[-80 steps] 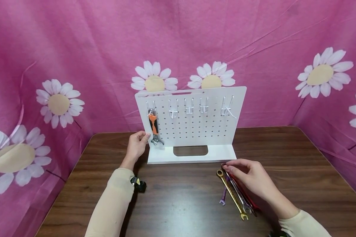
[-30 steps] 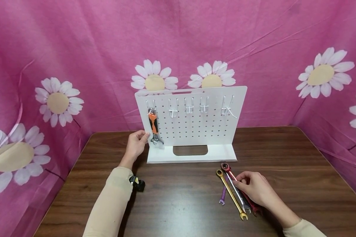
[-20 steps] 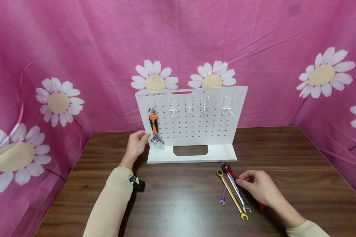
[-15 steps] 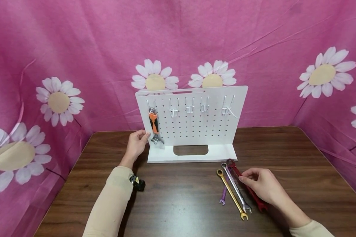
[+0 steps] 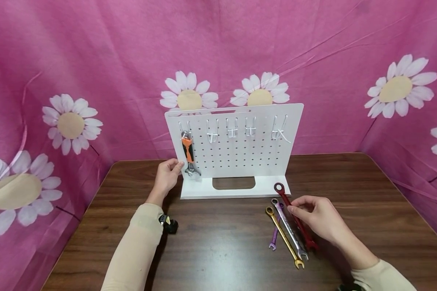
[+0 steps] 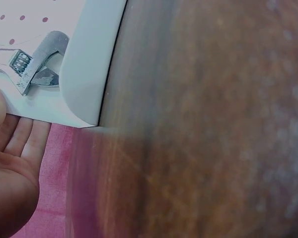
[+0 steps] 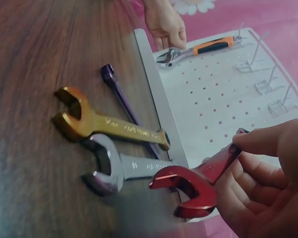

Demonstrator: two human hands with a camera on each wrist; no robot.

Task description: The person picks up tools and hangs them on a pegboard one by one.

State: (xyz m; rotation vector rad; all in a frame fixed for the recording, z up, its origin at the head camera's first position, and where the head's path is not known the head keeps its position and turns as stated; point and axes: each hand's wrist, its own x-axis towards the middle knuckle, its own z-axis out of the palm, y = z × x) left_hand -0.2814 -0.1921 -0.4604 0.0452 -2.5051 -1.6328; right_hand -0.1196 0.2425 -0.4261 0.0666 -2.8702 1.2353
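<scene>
Between thumb and fingers my right hand (image 5: 322, 218) pinches a red combination wrench (image 5: 301, 226) by its shaft, ring end pointing at the pegboard. In the right wrist view its open end (image 7: 186, 191) is close to the camera. Beside it on the table lie a silver wrench (image 5: 289, 228), a gold wrench (image 5: 285, 237) and a smaller purple wrench (image 5: 274, 238), partly under the others. My left hand (image 5: 167, 178) grips the left edge of the white pegboard (image 5: 236, 155), thumb in front and fingers behind. An adjustable wrench (image 5: 187, 149) with an orange and black handle hangs there on the leftmost hook.
Several wire hooks, such as the one at the right (image 5: 278, 131), line the upper part of the board. The board's base (image 5: 200, 190) has a cut-out and stands on the brown wooden table (image 5: 218, 242). Behind it hangs a pink curtain (image 5: 225, 48) with daisies.
My right hand has slid the red wrench out from over the silver one and lifted its ring end up toward the board. My left hand has stayed on the board's edge.
</scene>
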